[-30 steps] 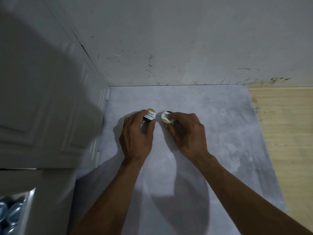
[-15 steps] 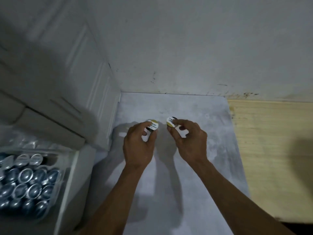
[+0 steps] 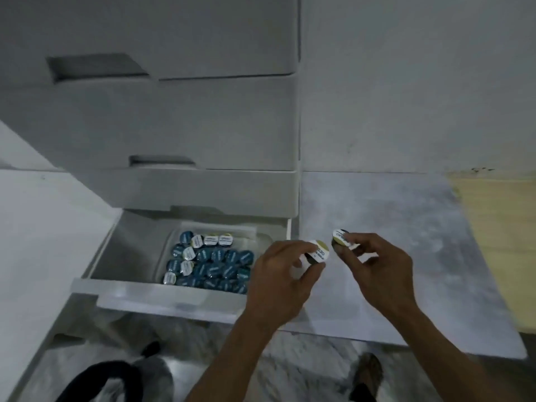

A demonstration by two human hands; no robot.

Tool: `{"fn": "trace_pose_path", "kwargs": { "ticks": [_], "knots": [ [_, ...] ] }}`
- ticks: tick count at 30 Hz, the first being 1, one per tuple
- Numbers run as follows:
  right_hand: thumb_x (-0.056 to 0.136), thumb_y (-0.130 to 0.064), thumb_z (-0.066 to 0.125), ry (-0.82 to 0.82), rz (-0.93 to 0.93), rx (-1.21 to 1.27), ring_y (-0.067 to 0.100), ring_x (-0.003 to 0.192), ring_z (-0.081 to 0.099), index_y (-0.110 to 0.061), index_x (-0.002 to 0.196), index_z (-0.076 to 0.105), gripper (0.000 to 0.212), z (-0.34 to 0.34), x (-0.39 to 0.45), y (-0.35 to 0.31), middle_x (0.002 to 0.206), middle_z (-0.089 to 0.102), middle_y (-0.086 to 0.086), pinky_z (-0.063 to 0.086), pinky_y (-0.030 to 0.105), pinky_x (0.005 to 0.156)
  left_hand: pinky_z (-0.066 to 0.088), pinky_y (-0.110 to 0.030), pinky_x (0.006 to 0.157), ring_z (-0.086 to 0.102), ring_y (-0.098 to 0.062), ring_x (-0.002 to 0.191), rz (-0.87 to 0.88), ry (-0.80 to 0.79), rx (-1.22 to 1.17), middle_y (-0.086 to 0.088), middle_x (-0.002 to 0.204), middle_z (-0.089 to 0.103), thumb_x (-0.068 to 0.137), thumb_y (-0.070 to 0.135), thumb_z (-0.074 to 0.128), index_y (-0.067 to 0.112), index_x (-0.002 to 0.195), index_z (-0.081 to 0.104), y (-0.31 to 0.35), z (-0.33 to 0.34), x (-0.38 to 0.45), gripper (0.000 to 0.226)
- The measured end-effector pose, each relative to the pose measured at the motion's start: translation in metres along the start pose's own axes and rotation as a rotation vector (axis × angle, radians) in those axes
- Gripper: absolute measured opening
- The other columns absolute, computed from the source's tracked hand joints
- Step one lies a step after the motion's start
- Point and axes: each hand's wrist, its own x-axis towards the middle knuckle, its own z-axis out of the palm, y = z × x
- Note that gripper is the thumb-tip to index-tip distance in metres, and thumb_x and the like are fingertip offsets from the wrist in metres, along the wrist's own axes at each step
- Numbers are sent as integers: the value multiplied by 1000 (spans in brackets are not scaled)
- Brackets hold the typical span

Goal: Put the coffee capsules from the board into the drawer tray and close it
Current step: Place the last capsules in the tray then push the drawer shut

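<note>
The left hand (image 3: 278, 281) pinches one coffee capsule (image 3: 319, 250) in its fingers just right of the open drawer (image 3: 174, 297); the right hand (image 3: 377, 271) grips a second capsule (image 3: 340, 237) over the grey board (image 3: 420, 242). Inside the drawer, the tray (image 3: 261, 237) holds many capsules.

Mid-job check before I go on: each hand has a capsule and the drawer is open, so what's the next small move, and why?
Probably carry the left hand and its capsule leftward over the clear tray and let go into it. The drawer stands open, the tray already holds many capsules, and that hand is nearest its right edge. The right hand with its capsule can follow.
</note>
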Motion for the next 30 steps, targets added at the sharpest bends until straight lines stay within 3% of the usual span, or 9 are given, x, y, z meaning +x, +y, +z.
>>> {"fn": "trace_pose_path", "kwargs": {
  "ticks": [4, 7, 11, 15, 17, 20, 25, 30],
  "knots": [
    [76, -28, 82, -30, -11, 35, 12, 61, 65, -28, 93, 74, 18, 42, -38, -48, 78, 72, -8, 49, 24, 48, 54, -20, 70, 62, -2, 75, -72, 21, 84, 9, 95, 71, 80, 34, 74, 23, 100, 72, -44, -90, -30, 23],
    [77, -22, 83, -67, -11, 38, 10, 68, 65, -23, 93, 75, 18, 74, -54, -75, 80, 71, -16, 42, 10, 51, 54, -22, 65, 63, -4, 71, -171, 10, 133, 7, 90, 72, 78, 27, 80, 22, 98, 74, -72, -135, -36, 22],
    [76, -18, 83, -135, 3, -17, 5, 66, 63, -20, 90, 75, 16, 110, -52, -90, 83, 71, -18, 41, 5, 55, 58, -32, 65, 65, -8, 70, -239, 10, 140, 5, 89, 74, 78, 25, 80, 22, 96, 74, -111, -156, -26, 19],
    [75, -14, 83, -211, 57, -64, -9, 64, 60, -16, 89, 75, 16, 142, -39, -80, 78, 67, -14, 41, 0, 59, 58, -33, 66, 65, -11, 68, -303, -34, 183, 3, 84, 73, 77, 31, 79, 26, 96, 73, -147, -146, -5, 20],
    [76, -13, 81, -248, 42, -113, -8, 59, 59, -14, 89, 74, 15, 157, -31, -72, 81, 69, -10, 44, 3, 60, 56, -32, 65, 63, -12, 66, -335, -88, 218, 2, 81, 71, 78, 35, 77, 28, 97, 73, -160, -138, 5, 20],
    [78, -16, 79, -274, 68, -177, 3, 60, 59, -13, 93, 73, 16, 177, -20, -63, 91, 74, -2, 56, 23, 68, 54, -28, 63, 59, -8, 63, -321, -178, 249, 4, 84, 72, 79, 34, 77, 27, 97, 73, -172, -131, 15, 20],
    [82, -21, 74, -362, 131, -299, 15, 77, 66, -16, 99, 71, 18, 200, -3, -43, 100, 73, 1, 51, 21, 72, 56, -25, 74, 66, -5, 75, -300, -313, 239, 15, 95, 72, 82, 32, 75, 27, 98, 74, -190, -104, 37, 17],
    [83, -19, 70, -383, 155, -353, 19, 79, 66, -15, 97, 68, 14, 208, 5, -31, 96, 71, 4, 51, 24, 68, 58, -39, 73, 67, -14, 86, -281, -423, 231, 7, 100, 72, 81, 31, 72, 32, 97, 71, -213, -70, 51, 16]
  ]
}}
